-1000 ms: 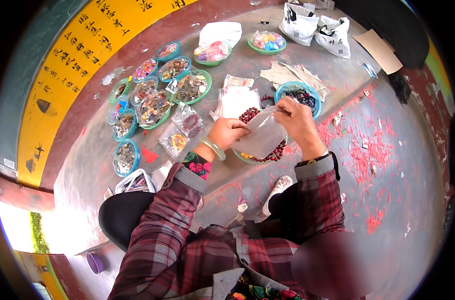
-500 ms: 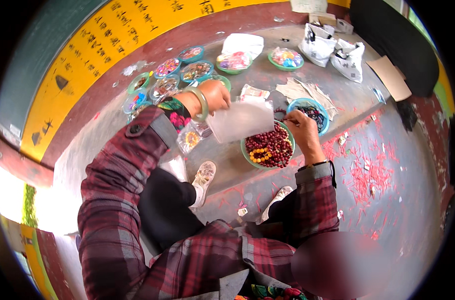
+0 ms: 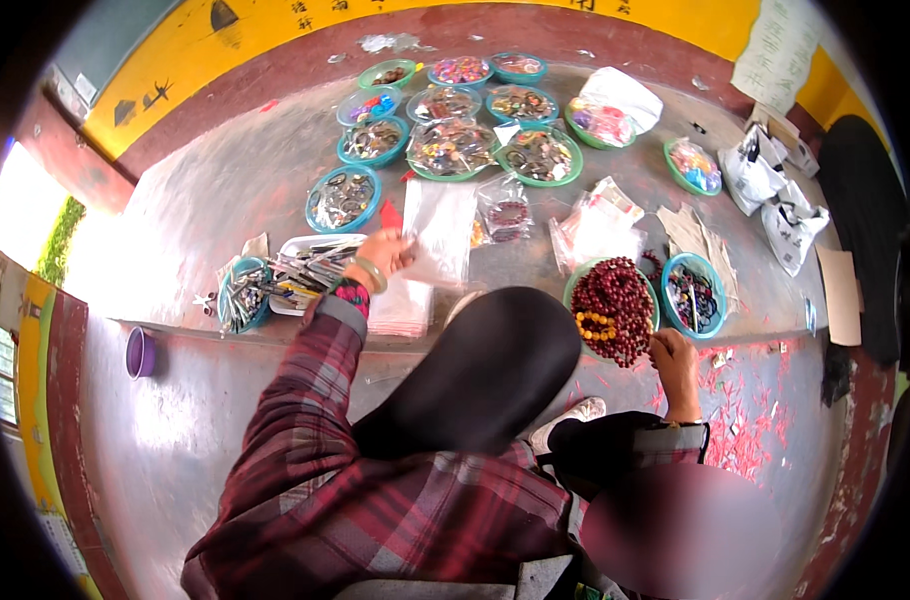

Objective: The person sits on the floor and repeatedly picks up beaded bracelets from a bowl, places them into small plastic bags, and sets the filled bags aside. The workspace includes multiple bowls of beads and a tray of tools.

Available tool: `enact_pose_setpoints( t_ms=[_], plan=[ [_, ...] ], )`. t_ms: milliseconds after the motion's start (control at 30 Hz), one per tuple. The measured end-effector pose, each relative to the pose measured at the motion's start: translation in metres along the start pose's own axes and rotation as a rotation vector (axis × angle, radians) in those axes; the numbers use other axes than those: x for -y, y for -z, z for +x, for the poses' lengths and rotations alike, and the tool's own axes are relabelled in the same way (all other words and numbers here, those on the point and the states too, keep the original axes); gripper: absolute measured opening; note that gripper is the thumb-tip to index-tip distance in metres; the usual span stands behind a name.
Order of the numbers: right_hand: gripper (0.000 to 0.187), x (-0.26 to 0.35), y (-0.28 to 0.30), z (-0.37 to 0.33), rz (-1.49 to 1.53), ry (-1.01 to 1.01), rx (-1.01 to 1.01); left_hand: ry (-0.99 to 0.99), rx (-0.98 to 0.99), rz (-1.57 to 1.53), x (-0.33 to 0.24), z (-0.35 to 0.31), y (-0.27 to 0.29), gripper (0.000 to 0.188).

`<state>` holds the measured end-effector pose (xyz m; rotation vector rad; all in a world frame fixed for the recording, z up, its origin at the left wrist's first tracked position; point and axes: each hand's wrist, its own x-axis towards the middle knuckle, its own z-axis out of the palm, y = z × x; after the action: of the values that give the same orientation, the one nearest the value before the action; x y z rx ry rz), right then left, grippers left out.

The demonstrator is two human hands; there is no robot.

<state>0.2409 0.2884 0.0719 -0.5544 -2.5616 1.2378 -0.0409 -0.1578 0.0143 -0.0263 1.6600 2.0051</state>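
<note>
My left hand point(image 3: 380, 258), with a pale bangle on the wrist, is closed on the edge of a clear plastic bag point(image 3: 442, 225). Below it lies a stack of clear bags point(image 3: 400, 310). My right hand point(image 3: 677, 362) is pinched at the near right rim of a green bowl point(image 3: 571, 291); what its fingers hold, if anything, I cannot make out. Dark red bead bracelets point(image 3: 615, 290) are heaped in that bowl, with a yellow bead bracelet point(image 3: 595, 326) among them. Right of it stands a blue bowl point(image 3: 720, 300) of dark strands.
Several bowls of bagged trinkets point(image 3: 455, 146) stand farther back on the grey ledge. A white tray of pens point(image 3: 310, 262) and a blue basket of pens point(image 3: 245, 295) are at left. A purple bucket point(image 3: 140, 352) stands on the floor. White bags point(image 3: 795, 228) are at right.
The view has swung left, bringing in the pens and bucket. My left hand, with the bag, has moved away left from the bead bowl. My right hand has come nearer, to the bowl's near side.
</note>
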Motion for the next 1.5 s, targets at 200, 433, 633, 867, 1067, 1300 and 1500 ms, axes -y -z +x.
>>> enact_pose_setpoints(
  t_ms=[200,433,633,867,1067,1300,1500],
  plan=[
    [0.012,-0.019,-0.016,0.008,-0.155,-0.037,0.075,0.128,-0.205,-0.124,0.096,0.008,0.067,0.006],
    [0.011,-0.011,-0.025,0.012,-0.269,-0.028,0.169,0.282,-0.355,0.391,0.15,0.026,0.108,0.012],
    [0.011,0.002,-0.036,0.016,-0.334,0.008,0.229,0.123,-0.565,0.903,0.184,0.03,0.124,0.02],
    [0.012,0.0,-0.033,0.01,-0.357,0.012,0.231,-0.116,-0.707,1.044,0.162,0.014,0.078,0.022],
    [0.013,0.004,-0.031,0.008,-0.407,0.055,0.231,-0.146,-0.764,1.089,0.14,0.005,0.061,0.032],
    [0.013,0.001,-0.028,0.005,-0.383,0.03,0.241,-0.069,-0.773,1.22,0.123,-0.008,0.041,0.036],
    [0.014,0.012,-0.03,0.006,-0.423,0.031,0.256,-0.28,-0.776,1.385,0.144,-0.007,0.053,0.041]
  ],
)
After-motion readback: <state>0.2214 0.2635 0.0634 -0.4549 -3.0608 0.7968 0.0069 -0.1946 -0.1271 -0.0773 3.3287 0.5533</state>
